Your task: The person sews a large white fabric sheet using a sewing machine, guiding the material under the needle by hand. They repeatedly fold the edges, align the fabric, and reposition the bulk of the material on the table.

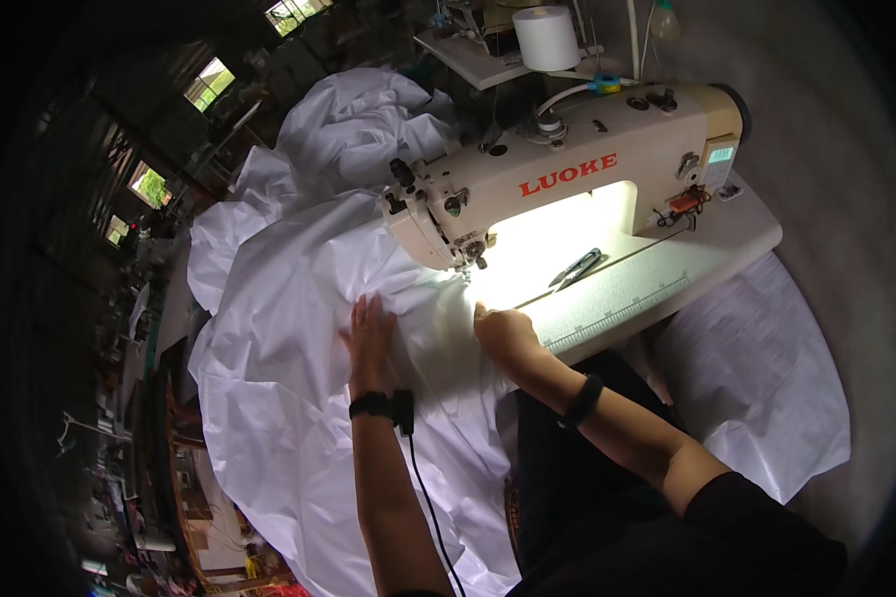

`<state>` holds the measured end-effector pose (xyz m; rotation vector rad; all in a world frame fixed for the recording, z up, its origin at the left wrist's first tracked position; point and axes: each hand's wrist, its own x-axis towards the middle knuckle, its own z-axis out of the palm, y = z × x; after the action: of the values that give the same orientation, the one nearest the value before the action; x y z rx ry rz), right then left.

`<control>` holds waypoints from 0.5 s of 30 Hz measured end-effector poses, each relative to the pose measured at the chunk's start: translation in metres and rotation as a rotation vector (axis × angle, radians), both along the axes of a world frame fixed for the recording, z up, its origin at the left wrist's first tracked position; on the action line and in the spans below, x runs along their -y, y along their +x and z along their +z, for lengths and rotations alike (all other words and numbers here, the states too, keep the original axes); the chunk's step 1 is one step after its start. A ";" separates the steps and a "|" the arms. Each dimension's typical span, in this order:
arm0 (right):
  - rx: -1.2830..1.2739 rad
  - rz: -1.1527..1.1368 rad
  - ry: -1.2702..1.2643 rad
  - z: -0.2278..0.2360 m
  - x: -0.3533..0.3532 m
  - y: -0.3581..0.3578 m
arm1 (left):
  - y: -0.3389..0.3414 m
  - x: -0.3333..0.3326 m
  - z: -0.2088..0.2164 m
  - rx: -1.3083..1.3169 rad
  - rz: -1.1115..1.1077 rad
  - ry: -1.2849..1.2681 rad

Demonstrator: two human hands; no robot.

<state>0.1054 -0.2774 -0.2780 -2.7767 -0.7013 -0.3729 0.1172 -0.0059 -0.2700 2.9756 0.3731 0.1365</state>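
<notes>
A large sheet of white fabric (289,289) lies bunched and wrinkled under the head of a sewing machine (567,169). My left hand (370,336) rests flat on the fabric, fingers spread, left of the needle area. Just in front of the presser foot (463,273), my right hand (508,340) is closed, pinching the fabric's edge; its fingertips are partly hidden by the hand. Dark-handled thread snips (577,267) lie on the lit machine bed, to the right of the needle.
A white thread cone (547,40) stands behind the machine. Small pliers-like orange item with dark cord (687,203) hangs near the control panel (719,155). More white sheeting (767,378) hangs at the right. A cable (430,507) runs from my left wrist.
</notes>
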 end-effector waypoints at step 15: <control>-0.183 0.009 -0.075 0.020 0.014 0.003 | -0.192 0.223 -0.079 -0.224 -0.141 -1.550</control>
<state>0.1086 -0.2911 -0.2578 -2.8304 -0.6960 -0.0894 -0.0745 -0.2289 -0.3490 1.4589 0.1401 -0.3492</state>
